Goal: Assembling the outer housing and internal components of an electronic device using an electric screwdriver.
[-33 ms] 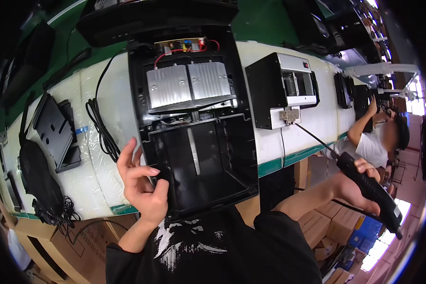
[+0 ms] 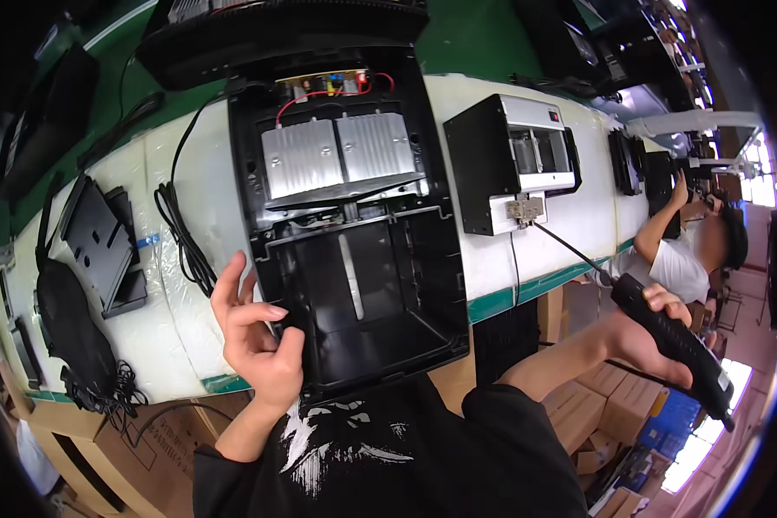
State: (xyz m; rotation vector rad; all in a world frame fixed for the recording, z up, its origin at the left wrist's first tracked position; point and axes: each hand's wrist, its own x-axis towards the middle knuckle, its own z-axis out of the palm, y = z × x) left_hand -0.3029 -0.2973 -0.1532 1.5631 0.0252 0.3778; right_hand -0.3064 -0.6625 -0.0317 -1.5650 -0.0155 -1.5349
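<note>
My right hand (image 2: 660,311) is wrapped round a black electric screwdriver (image 2: 675,344), held out to the right past the table's edge. The long thin bit reaches the metal outlet (image 2: 525,210) of a black and white screw feeder (image 2: 527,160). My left hand (image 2: 263,345) holds nothing, its fingers partly bent and apart, beside the near left side of a black plastic case (image 2: 371,363). That case lies open in front of me. Two silver finned metal blocks (image 2: 337,155) sit in its farther half, below a small circuit board (image 2: 328,85) with red wires.
Left of the case lie a coiled black cable (image 2: 181,237), black plates (image 2: 104,242) and a black bag (image 2: 73,328) on the white-covered table (image 2: 207,147). A larger black unit (image 2: 276,39) stands beyond. At right a person (image 2: 686,250) works; cardboard boxes (image 2: 578,414) stand below.
The case and feeder appear slightly farther left in the view. Both hands keep their pose, and the bit stays at the feeder's outlet.
</note>
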